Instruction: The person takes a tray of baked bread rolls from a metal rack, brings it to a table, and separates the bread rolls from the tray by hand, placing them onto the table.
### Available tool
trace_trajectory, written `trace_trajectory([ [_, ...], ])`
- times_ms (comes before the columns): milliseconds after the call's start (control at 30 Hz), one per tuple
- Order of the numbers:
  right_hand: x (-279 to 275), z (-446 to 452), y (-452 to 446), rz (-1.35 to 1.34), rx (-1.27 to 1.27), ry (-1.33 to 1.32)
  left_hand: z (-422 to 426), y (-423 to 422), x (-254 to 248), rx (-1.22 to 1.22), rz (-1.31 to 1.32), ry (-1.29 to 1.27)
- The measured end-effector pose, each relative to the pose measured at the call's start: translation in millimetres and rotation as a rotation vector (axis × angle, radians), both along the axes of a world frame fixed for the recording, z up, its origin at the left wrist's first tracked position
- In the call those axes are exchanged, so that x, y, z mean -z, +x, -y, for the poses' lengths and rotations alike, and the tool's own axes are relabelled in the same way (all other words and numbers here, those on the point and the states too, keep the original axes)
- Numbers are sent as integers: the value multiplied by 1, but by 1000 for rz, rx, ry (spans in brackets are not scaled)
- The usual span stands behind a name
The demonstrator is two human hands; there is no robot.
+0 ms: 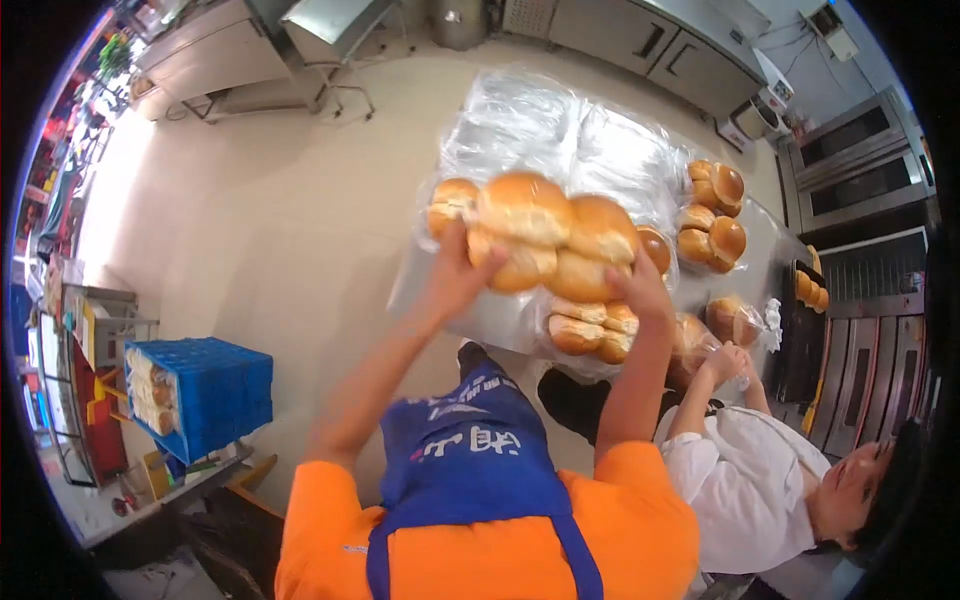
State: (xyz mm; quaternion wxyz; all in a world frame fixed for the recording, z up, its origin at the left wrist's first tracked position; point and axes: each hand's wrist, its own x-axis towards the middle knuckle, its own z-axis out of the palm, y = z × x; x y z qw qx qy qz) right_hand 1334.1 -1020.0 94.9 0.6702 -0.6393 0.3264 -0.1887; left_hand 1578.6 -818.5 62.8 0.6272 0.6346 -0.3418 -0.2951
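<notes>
A joined block of several golden-brown bread rolls (525, 210) is raised above the metal table (405, 285). On its left side my left hand (460, 275) grips it, and my right hand (641, 287) holds the other end. The fingers of both hands are partly hidden by the bread. Behind the rolls lie stacks of clear plastic bags (505, 125). Close below my right hand sit more rolls (578, 335) in clear plastic. At the upper left, a single roll (455, 200) shows just beyond my left hand; whether it is joined to the block I cannot tell.
At my right, a co-worker in a white shirt (735, 460) handles a bagged loaf (690, 340). Bagged rolls (712, 240) stand along the table's right side. A blue crate (225, 390) with bread is at the left. Ovens (860, 165) line the right wall.
</notes>
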Motion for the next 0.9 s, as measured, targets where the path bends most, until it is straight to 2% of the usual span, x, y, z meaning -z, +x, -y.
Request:
trace_trajectory([
  [33,-12,15,25,-29,-7,23,25,21,-11,-6,-126,18],
  [67,1,36,46,88,-16,123,44,47,-11,-6,-120,155],
  [100,14,59,73,224,-90,162,66,70,-23,2,-39,173],
  [133,27,80,100,216,-108,226,82,97,-22,2,-82,331],
  [167,13,86,125,51,-69,291,97,114,-23,-14,-71,293],
  [200,63,112,151,150,-129,348,110,135,-15,-20,-29,308],
  [233,78,123,173,137,-159,424,121,149,-12,-49,-25,355],
  [333,112,141,222,178,-140,618,153,186,12,-56,-44,439],
  [433,131,156,233,113,-126,673,180,204,48,-6,-166,479],
  [567,159,170,235,-123,-51,438,198,218,109,80,-324,469],
  [667,169,171,230,-381,-33,88,193,223,144,190,-154,601],
  [800,181,172,221,-583,43,-460,201,219,163,52,74,556],
  [833,176,170,219,-636,37,-586,200,220,165,97,79,574],
  [900,165,171,221,-668,22,-573,210,229,163,185,106,593],
])
